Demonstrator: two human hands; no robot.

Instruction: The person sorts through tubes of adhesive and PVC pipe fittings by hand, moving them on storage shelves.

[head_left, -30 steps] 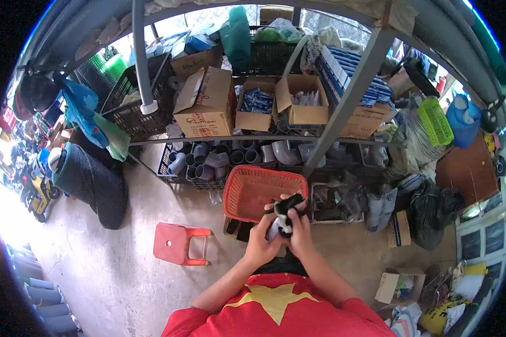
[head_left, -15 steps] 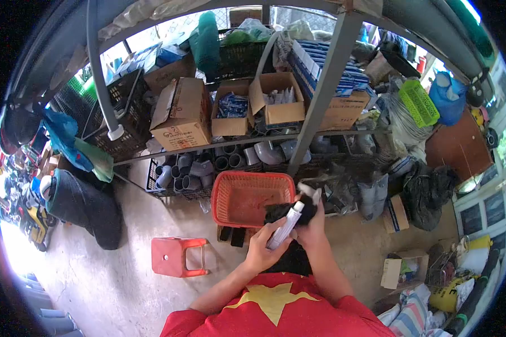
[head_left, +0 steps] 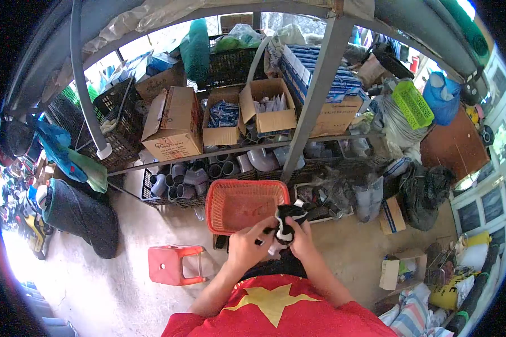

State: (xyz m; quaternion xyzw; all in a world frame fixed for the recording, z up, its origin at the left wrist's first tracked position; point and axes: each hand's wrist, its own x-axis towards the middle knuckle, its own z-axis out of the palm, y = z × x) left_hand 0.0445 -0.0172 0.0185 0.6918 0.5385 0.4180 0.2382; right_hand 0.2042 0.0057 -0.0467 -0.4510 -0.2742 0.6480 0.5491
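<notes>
A black and white cloth-like item (head_left: pixel 287 222) is bunched between my two hands, in front of my body and beside the red basket's lower right corner. My right hand (head_left: pixel 301 238) is closed on its right side. My left hand (head_left: pixel 249 243) is at its left edge, with fingers bent; a small dark piece shows at those fingers, too small to name. The red plastic basket (head_left: pixel 245 226) is just beyond my left hand, below the shelf. The white tube does not show clearly now; a pale part hangs under the cloth.
A red stool (head_left: pixel 166 265) stands on the floor at the left. Cardboard boxes (head_left: pixel 177 126) line the shelf, with crates of grey pipe fittings (head_left: pixel 195 177) below. A slanted metal post (head_left: pixel 314 95) rises beyond my hands. An open carton (head_left: pixel 405 268) lies at the lower right.
The white tube that was in my left hand no longer shows there. Both hands have come down a little, and the black and white item now lies between them. The view has shifted slightly.
</notes>
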